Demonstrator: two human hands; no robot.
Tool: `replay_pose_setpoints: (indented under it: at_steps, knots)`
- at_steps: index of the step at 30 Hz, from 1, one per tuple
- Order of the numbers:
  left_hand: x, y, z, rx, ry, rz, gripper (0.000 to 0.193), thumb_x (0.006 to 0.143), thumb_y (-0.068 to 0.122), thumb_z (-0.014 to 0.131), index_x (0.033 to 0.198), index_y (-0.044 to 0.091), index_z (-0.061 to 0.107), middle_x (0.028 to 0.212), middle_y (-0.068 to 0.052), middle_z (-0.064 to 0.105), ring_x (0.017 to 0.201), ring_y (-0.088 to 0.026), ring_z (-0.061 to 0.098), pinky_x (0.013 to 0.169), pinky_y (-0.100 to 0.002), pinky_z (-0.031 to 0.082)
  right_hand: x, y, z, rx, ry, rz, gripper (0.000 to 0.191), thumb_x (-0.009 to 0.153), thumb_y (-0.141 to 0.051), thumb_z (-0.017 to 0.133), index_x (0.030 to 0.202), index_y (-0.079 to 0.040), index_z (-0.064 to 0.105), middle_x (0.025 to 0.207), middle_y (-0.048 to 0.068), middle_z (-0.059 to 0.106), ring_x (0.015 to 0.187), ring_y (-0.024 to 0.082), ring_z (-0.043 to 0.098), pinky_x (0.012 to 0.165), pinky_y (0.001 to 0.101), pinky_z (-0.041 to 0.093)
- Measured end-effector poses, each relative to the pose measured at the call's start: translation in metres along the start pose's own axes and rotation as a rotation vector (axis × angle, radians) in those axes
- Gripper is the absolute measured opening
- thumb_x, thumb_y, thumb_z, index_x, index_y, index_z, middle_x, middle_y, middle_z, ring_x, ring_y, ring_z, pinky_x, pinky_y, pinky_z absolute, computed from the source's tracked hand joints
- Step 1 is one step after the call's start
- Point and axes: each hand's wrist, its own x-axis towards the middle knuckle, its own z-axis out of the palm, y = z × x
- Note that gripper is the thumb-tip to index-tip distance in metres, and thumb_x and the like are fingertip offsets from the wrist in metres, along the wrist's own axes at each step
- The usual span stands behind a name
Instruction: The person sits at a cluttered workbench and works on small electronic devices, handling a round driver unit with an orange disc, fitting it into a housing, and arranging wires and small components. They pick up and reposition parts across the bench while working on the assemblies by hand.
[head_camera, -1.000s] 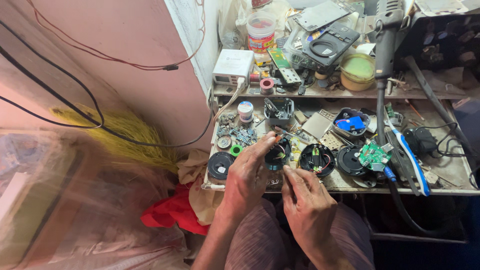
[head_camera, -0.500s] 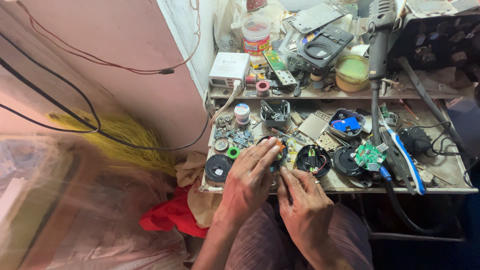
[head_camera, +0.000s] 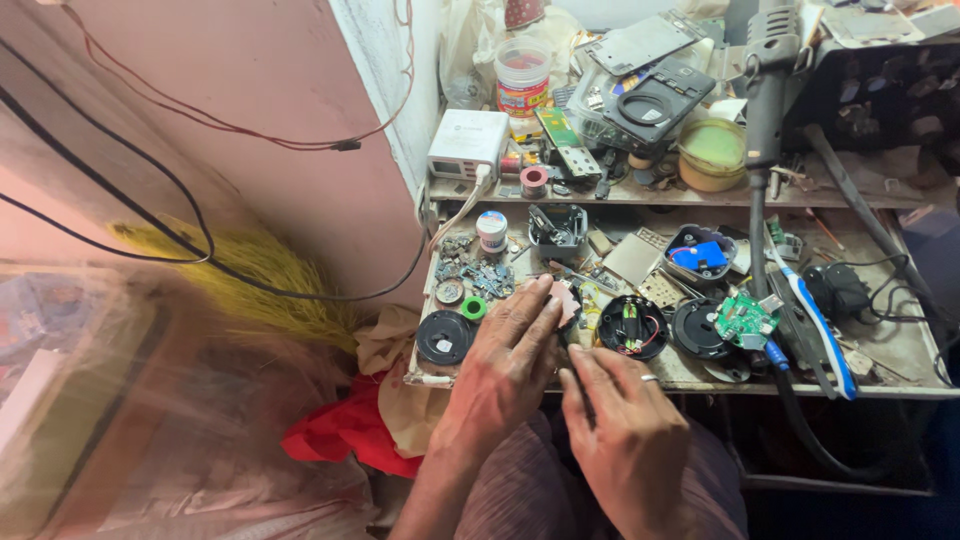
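Black round plastic casing lies at the front edge of the cluttered grey workbench, mostly covered by the left hand, whose fingers lie flat and together over it. Just beside it, the right hand rests with fingers curled loosely near an opened black round housing with red wires.

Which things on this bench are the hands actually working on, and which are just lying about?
In hand: left hand covering a small part at the bench edge, mostly hidden; right hand beside it.

Lying about: open round black casing, green circuit board, black disc, white charger, toothbrush.
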Motion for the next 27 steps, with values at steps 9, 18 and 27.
replay_pose_setpoints:
  at_steps: [9,18,27]
  knots:
    - [-0.009,-0.004,0.008,-0.17,0.121,-0.1,0.067,0.09,-0.003,0.076,0.15,0.007,0.047,0.154,-0.02,0.054,0.137,-0.037,0.06,0.111,-0.042,0.055,0.069,0.041,-0.003,0.198,-0.256,-0.078,0.029,0.087,-0.018,0.076,0.112,-0.006,0.076,0.101,0.016,0.074,0.09,0.035,0.07,0.079,0.0432,0.056]
    - [-0.011,-0.005,0.003,-0.378,0.164,-0.252,0.103,0.082,-0.003,0.083,0.163,0.008,0.02,0.161,-0.018,0.047,0.132,-0.03,0.066,0.107,-0.038,0.056,0.092,0.04,0.008,0.197,-0.492,-0.092,0.032,0.077,-0.027,0.082,0.105,-0.012,0.079,0.098,0.012,0.073,0.09,0.031,0.071,0.078,0.0413,0.055]
    - [-0.021,-0.01,-0.004,-0.393,0.206,-0.19,0.083,0.081,-0.008,0.08,0.151,0.006,0.038,0.157,-0.021,0.048,0.142,-0.035,0.056,0.115,-0.04,0.051,0.096,0.023,0.013,-0.008,-0.482,-0.176,0.039,0.07,-0.033,0.088,0.093,-0.005,0.075,0.091,0.013,0.071,0.087,0.033,0.069,0.078,0.0431,0.055]
